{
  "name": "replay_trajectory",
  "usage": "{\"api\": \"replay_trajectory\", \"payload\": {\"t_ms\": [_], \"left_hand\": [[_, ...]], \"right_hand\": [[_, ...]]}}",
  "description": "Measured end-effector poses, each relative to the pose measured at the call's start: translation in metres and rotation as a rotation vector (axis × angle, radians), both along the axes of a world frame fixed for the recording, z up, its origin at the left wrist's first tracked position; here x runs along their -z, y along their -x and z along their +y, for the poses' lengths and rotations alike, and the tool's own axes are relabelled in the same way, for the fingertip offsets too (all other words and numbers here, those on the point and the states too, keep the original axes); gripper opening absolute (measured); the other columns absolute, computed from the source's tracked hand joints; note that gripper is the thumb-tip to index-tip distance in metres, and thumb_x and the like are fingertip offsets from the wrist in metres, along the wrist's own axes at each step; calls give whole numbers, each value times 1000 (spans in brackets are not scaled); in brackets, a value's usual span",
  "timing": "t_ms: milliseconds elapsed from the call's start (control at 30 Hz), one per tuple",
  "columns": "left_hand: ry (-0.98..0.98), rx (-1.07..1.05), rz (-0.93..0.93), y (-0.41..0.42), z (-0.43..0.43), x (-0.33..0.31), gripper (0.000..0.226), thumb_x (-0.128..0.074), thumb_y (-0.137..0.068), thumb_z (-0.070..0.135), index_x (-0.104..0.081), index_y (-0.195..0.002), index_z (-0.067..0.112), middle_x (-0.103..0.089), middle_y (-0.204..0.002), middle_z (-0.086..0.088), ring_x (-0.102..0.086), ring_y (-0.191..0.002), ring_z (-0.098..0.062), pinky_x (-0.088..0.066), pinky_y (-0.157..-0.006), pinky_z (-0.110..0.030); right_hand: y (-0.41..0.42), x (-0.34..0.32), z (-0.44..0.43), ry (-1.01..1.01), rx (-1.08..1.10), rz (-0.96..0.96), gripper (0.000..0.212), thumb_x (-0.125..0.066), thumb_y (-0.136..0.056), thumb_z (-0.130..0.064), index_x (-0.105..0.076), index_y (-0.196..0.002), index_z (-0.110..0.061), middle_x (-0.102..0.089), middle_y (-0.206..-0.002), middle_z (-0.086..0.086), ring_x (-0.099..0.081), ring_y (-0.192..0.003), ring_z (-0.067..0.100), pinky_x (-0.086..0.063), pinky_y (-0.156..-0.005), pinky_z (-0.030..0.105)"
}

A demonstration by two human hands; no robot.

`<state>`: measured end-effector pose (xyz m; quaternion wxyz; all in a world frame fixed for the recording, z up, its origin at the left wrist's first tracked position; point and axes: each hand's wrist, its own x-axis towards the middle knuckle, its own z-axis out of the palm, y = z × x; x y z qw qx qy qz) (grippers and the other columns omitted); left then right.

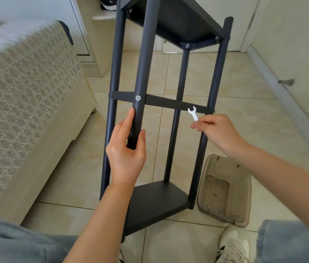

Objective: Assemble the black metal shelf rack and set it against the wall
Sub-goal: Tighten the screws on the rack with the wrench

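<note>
The black metal shelf rack (157, 202) stands on the tiled floor (244, 114). It is likely stiff, light and slick-painted, so a post is the best hold. The left hand (126, 154) wraps its fingers round the front post (142, 73), just below a bolt (138, 97). The right hand (216, 130) pinches a white wrench (194, 115), whose head is above the fingers at the cross bar (168, 102).

Big gaps between the poles (217, 73) leave room to reach through. A bar (176, 105) cuts across them. Bed (26, 92) close on left, bin (225, 166) on right.
</note>
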<state>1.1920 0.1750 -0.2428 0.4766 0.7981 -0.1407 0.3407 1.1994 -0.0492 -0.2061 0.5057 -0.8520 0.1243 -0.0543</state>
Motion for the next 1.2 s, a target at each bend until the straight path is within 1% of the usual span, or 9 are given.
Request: {"api": "replay_trajectory", "payload": {"t_ms": [67, 200, 300, 367, 500, 800, 967, 1100, 1200], "left_hand": [[-7, 4, -5, 1, 0, 2, 60, -68, -92, 8, -48, -148, 12, -55, -113, 27, -58, -108, 9, -45, -91, -6], [2, 20, -11, 6, -4, 2, 65, -67, -93, 12, -41, -152, 16, -49, -118, 41, -52, -112, 17, -43, -91, -3], [-3, 22, -17, 6, -2, 2, 64, -65, -93, 12, -40, -153, 14, -55, -111, 22, -54, -103, 15, -44, -86, -3], [-10, 11, -17, 5, 2, 1, 62, -63, -93, 13, -42, -152, 13, -55, -105, 11, -57, -92, 5, -45, -79, -6], [-29, -32, -27, 4, 12, 3, 57, -62, -91, 11, -48, -147, 11, -51, -99, 16, -55, -84, 0, -41, -77, -6], [-45, -68, -23, 0, 17, 4, 56, -64, -91, 9, -49, -145, 10, -54, -102, 10, -55, -90, 5, -42, -82, -6], [-120, -105, -13, -1, 25, 7, 54, -64, -91, 6, -50, -142, -2, -58, -103, -3, -50, -88, -1, -40, -83, -4], [-158, -145, -40, -6, 35, 5, 54, -63, -90, 4, -50, -141, -3, -60, -104, -8, -49, -93, 0, -38, -88, -3], [-181, -189, -37, -9, 47, 7, 52, -62, -91, 5, -51, -141, -3, -59, -97, -10, -48, -83, -3, -39, -81, -4]], "right_hand": [[-5, -12, -13, 14, -55, 134, 10, -68, -89, -18, -77, -91, -17, -62, -92, -4, -52, -81, 12, -44, -70, 28], [-13, -23, -39, 71, -75, 283, 9, -72, -86, -19, -76, -94, -18, -58, -109, -2, -50, -88, 10, -42, -64, 24], [-21, -22, -59, 49, 21, 282, 15, -72, -86, -20, -75, -100, -14, -57, -119, 1, -49, -99, 14, -44, -74, 27], [-28, -21, -67, -21, 69, 281, 12, -72, -88, -20, -74, -98, -15, -56, -127, 2, -50, -111, 18, -45, -84, 31], [-36, -15, -71, -160, 24, 301, 13, -68, -91, -18, -74, -101, -12, -55, -135, 4, -48, -125, 24, -45, -102, 39], [-63, -21, -66, -437, 52, 191, 12, -66, -93, -22, -76, -89, -21, -57, -133, -3, -49, -124, 22, -42, -106, 42], [-66, -17, -53, -379, 64, 206, 11, -67, -92, -21, -77, -86, -19, -63, -125, -5, -58, -108, 15, -43, -103, 43], [-68, -21, -44, -398, 53, 210, 12, -69, -91, -21, -77, -84, -19, -64, -124, -4, -58, -104, 14, -42, -102, 45], [-62, -21, -36, -427, 43, 216, 13, -70, -90, -20, -78, -80, -18, -66, -118, -5, -57, -102, 15, -41, -108, 49]]}}
